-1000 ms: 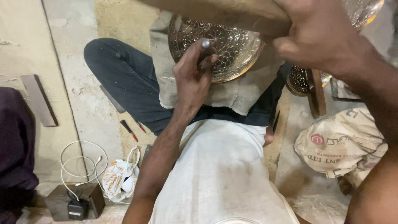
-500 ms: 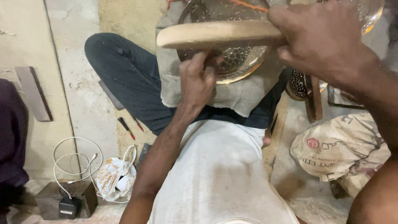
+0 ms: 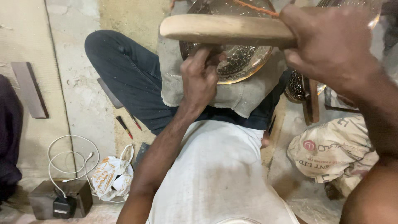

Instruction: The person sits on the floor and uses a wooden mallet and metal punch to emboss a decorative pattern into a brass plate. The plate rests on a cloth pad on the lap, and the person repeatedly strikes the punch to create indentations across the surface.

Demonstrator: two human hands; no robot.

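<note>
So the engraved brass plate (image 3: 242, 62) sits tilted on a grey cloth pad (image 3: 232, 93) draped over the person's crossed legs, which probably cushions it and keeps it from sliding while it gets worked. The left hand (image 3: 200, 79) is curled shut at the plate's near-left rim, pinching what looks like a small punch or chisel against the metal, though the tool itself is mostly hidden by the fingers. The right hand (image 3: 331, 43) is wrapped tight around a wooden mallet (image 3: 226, 30), held level just above the left hand, head pointing left, lined up over the spot where the left hand is. Room is tight on the right: a sack (image 3: 331, 151), another patterned metal piece (image 3: 296, 87) and a wooden block (image 3: 311, 103) crowd in just beside the knee. The left side is more open, bare floor (image 3: 78, 83) with a couple of small red-handled tools (image 3: 124, 126) near the leg, and a white cable (image 3: 70, 159), a charger box (image 3: 62, 203) and a crumpled bag (image 3: 110, 178) farther back.
</note>
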